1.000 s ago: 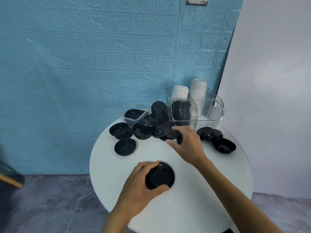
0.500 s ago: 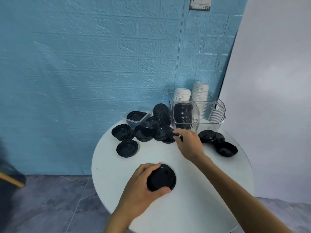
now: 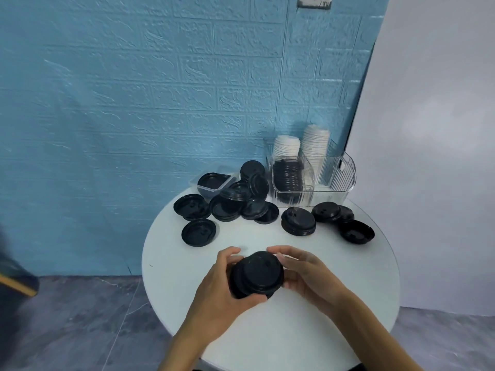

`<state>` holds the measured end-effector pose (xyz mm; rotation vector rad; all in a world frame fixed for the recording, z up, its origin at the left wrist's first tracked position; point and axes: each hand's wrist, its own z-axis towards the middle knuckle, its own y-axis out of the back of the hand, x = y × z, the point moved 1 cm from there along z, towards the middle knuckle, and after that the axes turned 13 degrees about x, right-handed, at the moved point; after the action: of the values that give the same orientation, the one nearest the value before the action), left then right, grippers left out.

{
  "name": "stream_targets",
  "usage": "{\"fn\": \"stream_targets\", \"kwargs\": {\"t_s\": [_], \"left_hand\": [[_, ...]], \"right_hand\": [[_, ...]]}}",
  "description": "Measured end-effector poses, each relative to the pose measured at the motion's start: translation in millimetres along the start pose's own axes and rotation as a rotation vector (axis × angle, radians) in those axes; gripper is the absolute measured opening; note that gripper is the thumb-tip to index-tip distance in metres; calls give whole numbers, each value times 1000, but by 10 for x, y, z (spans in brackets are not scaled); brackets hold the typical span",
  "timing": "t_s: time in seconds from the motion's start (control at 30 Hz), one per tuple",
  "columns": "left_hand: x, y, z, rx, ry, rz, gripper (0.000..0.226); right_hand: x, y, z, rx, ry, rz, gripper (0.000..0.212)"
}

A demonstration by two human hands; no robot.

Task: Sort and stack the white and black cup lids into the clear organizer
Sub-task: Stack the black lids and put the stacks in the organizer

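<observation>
White lid stacks and a black stack already sit in the clear organizer. Both hands' fingers, left hand and right hand, grip a small stack of black lids above the table; many loose black lids remain.

Organizer stands at table's back (right side); loose lids lie left of it.

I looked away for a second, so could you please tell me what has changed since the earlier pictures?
The right hand left the loose lids near the clear organizer and came back to the black lid stack, which both hands now grip. The left hand stayed on that stack. A small stack of lids now sits where the right hand had been. The white lid stacks are unchanged.
</observation>
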<state>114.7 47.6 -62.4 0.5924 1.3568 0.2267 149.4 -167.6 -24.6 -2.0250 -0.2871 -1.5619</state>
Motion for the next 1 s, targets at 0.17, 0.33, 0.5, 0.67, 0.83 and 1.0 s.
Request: {"fn": "stream_targets", "kwargs": {"t_s": [0.17, 0.33, 0.5, 0.67, 0.83, 1.0], "left_hand": [[-25, 7, -10, 20, -52, 76, 83], [-28, 25, 1, -3, -57, 102, 81], [-56, 25, -3, -13, -27, 160, 80], [-78, 6, 0, 22, -13, 256, 89], [-102, -22, 0, 59, -59, 307, 62], [-80, -52, 11, 43, -74, 334, 70]], "right_hand": [[-8, -72, 38, -167, 34, -234, 18], [-55, -143, 61, -258, 61, -531, 22], [-87, -125, 15, -194, 63, -573, 14], [-81, -132, -9, -217, 80, -590, 23], [-8, -62, -1, -167, 39, -750, 22], [280, 301, 191, -453, 181, -1124, 24]]}}
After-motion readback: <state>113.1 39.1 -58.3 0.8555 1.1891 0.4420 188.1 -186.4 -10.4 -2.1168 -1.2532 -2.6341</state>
